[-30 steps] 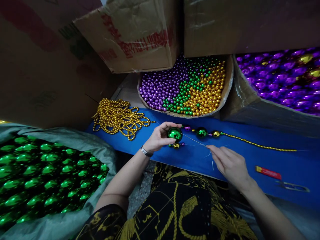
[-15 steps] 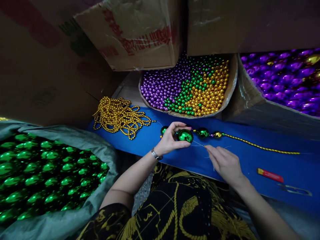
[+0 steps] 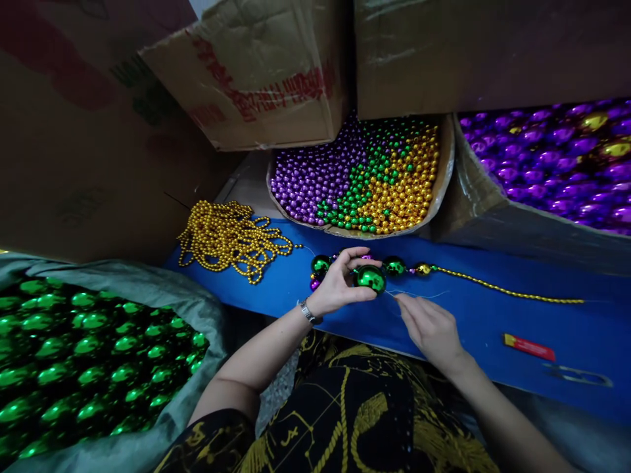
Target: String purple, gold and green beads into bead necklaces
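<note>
My left hand (image 3: 340,286) grips a large shiny green bead (image 3: 371,280) between thumb and fingers. Just right of it, my right hand (image 3: 431,328) pinches a thin, pale thread (image 3: 392,293) that runs to the bead. Behind the left hand lies a strand of larger beads, with a green bead (image 3: 320,265) on its left and another green bead (image 3: 394,265) on its right. Past a gold bead (image 3: 422,269), the strand continues as a thin gold twisted cord (image 3: 507,288). Part of the strand is hidden behind my left hand.
A heap of gold bead chain (image 3: 229,236) lies on the blue tabletop (image 3: 473,335). Behind stands a carton of small purple, green and gold beads (image 3: 365,180). Large purple beads (image 3: 557,157) fill a box at right, green ones (image 3: 89,345) a sack at left. Thread snips (image 3: 579,376) lie near a red-yellow packet (image 3: 529,347).
The view has shifted slightly. My right hand has come a little closer to the green bead, and less thread shows between them. My left hand keeps its hold.
</note>
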The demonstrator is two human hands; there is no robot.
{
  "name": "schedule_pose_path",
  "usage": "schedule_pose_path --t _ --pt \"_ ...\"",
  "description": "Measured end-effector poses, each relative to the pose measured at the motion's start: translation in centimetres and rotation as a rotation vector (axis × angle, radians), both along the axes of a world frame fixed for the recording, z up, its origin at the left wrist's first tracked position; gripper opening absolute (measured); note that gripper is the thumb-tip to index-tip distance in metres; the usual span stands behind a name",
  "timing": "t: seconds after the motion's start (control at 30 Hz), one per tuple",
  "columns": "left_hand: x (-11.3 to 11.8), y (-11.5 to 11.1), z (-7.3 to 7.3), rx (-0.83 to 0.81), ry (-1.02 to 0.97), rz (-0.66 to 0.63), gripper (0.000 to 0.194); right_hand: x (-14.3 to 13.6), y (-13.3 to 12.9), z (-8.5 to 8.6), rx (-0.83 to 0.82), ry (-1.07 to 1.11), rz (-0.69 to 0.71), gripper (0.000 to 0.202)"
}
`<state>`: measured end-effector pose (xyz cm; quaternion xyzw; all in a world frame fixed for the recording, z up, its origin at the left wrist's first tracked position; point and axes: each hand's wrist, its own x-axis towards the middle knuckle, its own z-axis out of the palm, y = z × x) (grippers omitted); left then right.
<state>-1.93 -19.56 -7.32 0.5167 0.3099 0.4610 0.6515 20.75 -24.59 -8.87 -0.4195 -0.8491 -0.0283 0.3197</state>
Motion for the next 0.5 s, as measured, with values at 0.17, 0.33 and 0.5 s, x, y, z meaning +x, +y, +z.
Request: schedule_pose_path --t 0.17,0.33,0.5 --pt "-0.1 4.3 3.0 0.281 0.232 0.196 0.034 0.8 0.2 0.1 -0.038 0.126 -0.063 0.018" --pt "2.9 12.6 4.0 0.671 1.009 0.116 0.018 1.8 0.2 0.1 -0.033 0.125 -0.127 0.019" --pt "7.6 16.6 3.4 0.913 1.380 -0.072 0.026 2.4 0.0 0.3 -0.014 0.097 -0.166 0.017"
